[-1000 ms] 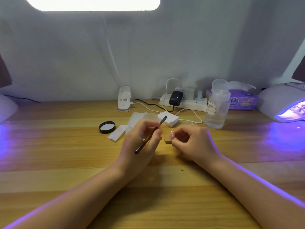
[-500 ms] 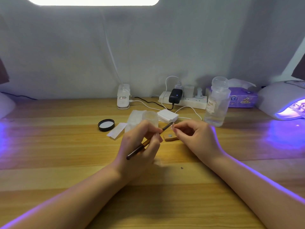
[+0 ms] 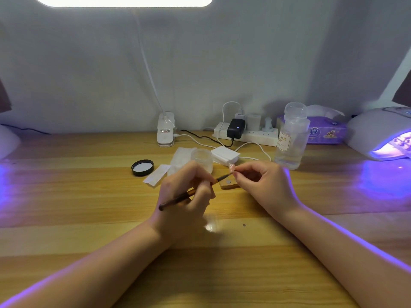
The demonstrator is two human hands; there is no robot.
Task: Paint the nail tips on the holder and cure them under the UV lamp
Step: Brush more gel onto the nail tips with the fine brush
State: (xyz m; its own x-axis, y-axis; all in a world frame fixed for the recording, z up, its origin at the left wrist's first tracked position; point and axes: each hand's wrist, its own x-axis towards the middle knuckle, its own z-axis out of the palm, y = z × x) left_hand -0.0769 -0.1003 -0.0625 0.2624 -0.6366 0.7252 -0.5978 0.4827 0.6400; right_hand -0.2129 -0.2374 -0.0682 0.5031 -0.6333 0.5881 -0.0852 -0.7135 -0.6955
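My left hand (image 3: 184, 196) grips a thin dark nail brush (image 3: 178, 199), its tip pointing right and touching a pale pink nail tip (image 3: 232, 167). My right hand (image 3: 262, 183) pinches that nail tip between thumb and fingers just above the table. A small wooden holder (image 3: 228, 184) with a round metal spot lies on the wood below the two hands. The white UV lamp (image 3: 382, 134) glows purple at the right edge. A small clear jar (image 3: 202, 158) stands behind my left hand.
A black jar lid (image 3: 142, 167) and white wipes (image 3: 158, 177) lie to the left. A clear bottle (image 3: 291, 138), a power strip (image 3: 246, 133) with cables, a purple tissue pack (image 3: 327, 132) and a lamp clamp (image 3: 165, 133) line the back. A second glowing lamp (image 3: 7, 141) sits far left.
My right hand lifted the nail tip off the wooden holder. My left hand swung the brush down and right until its tip met the nail tip.
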